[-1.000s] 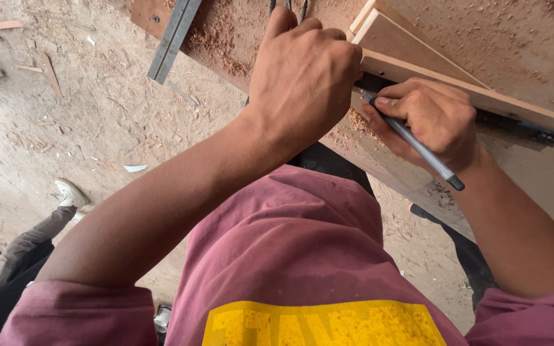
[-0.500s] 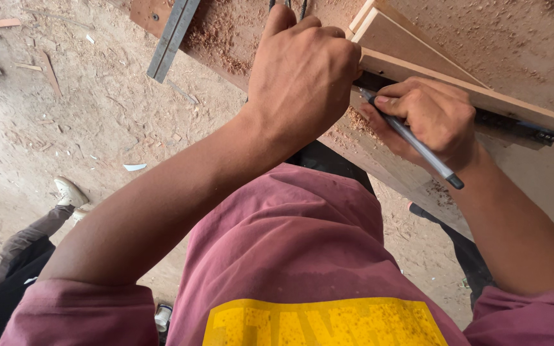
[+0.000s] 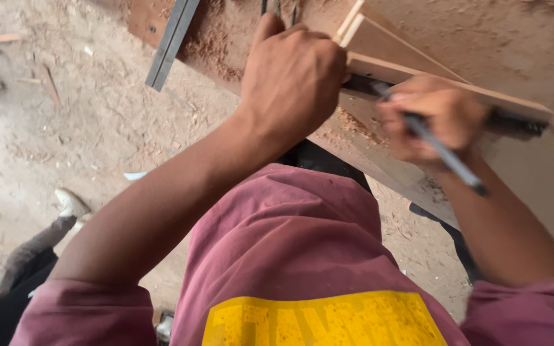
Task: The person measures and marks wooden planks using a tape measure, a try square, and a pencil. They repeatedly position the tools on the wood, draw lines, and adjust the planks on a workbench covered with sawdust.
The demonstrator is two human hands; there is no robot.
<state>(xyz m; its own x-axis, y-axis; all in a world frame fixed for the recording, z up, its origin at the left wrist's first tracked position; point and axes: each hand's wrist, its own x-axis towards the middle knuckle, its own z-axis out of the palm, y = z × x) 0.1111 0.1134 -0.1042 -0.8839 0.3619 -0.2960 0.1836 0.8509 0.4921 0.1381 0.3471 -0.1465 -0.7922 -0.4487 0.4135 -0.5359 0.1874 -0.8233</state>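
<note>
My left hand (image 3: 293, 83) is closed in a fist and presses down at the near end of a pale wooden strip (image 3: 418, 77) that lies on a dusty workbench (image 3: 482, 32). My right hand (image 3: 437, 118) grips a dark pen (image 3: 440, 154) and holds its tip against the edge of the strip; the hand is blurred. A dark ruler-like bar (image 3: 514, 122) shows under the strip at the right. What my left hand's fingers hold is hidden.
A grey metal bar (image 3: 171, 41) lies on the bench's left end amid sawdust (image 3: 206, 45). The floor (image 3: 65, 128) below is sandy and littered with chips. Another person's leg and shoe (image 3: 65, 208) are at the lower left.
My right hand with the pen has shifted slightly along the strip's edge and is now motion-blurred. My left hand has stayed put.
</note>
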